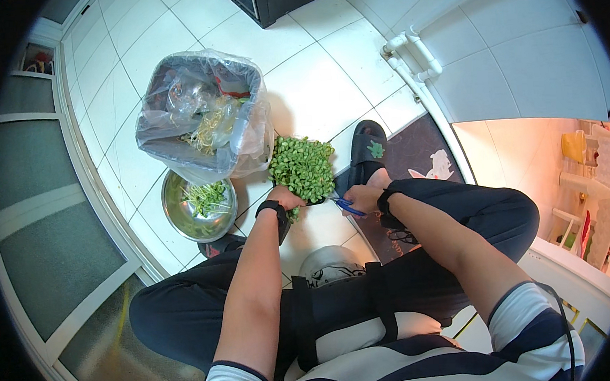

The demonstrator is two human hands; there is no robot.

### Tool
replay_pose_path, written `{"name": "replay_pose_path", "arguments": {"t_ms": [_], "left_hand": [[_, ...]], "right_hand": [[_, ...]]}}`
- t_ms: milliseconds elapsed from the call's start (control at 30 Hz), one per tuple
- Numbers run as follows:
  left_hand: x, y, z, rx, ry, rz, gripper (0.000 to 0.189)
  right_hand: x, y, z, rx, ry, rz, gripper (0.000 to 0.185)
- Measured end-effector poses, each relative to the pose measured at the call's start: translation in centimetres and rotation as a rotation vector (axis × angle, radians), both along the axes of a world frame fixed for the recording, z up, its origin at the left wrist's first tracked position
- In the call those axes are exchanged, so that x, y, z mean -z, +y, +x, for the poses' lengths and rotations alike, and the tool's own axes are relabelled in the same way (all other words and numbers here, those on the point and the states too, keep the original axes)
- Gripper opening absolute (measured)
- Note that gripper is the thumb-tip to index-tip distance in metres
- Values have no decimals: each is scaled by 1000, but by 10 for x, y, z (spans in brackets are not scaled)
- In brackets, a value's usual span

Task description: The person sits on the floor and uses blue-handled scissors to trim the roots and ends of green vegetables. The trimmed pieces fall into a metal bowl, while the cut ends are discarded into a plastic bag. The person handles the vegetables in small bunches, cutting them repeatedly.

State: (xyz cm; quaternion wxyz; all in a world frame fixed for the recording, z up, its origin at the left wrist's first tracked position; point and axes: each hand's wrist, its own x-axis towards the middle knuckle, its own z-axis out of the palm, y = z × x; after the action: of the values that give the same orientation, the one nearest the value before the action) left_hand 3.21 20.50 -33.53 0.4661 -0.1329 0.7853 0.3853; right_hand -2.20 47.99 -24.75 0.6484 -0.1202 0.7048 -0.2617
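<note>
A dense block of green sprouts (pixel 303 164) stands in a dark tray on the floor in front of me. At its near left corner my left hand (pixel 286 197) is closed around a small bunch of sprouts, with leaves showing below the fingers. My right hand (pixel 363 199) grips blue-handled scissors (pixel 347 205), whose blades point left at the near right corner of the tray. The blade tips are partly hidden among the stems. Cut sprouts (pixel 204 198) with pale stems lie in a shiny metal bowl (pixel 175 219) left of my left hand.
A lined bin (pixel 152 139) holding plastic bags and pale roots stands beyond the bowl, against the tray's left side. A dark mat (pixel 417 141) lies under my right slipper (pixel 367 142). White pipes (pixel 407 61) run along the right wall. Glazed door panels (pixel 49 206) are at left.
</note>
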Motion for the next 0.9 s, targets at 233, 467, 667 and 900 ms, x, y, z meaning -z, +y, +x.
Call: {"name": "replay_pose_path", "arguments": {"t_ms": [233, 467, 667, 900], "left_hand": [[-42, 17, -11, 252, -44, -255, 61], [-34, 2, -20, 156, -67, -145, 53], [-2, -3, -11, 64, -221, 46, 22], [-10, -3, -5, -78, -133, 147, 19]], "right_hand": [[4, 3, -1, 17, -19, 17, 25], [15, 4, 2, 72, -84, 92, 26], [6, 1, 2, 180, -181, 37, 27], [7, -6, 3, 110, -186, -9, 28]]}}
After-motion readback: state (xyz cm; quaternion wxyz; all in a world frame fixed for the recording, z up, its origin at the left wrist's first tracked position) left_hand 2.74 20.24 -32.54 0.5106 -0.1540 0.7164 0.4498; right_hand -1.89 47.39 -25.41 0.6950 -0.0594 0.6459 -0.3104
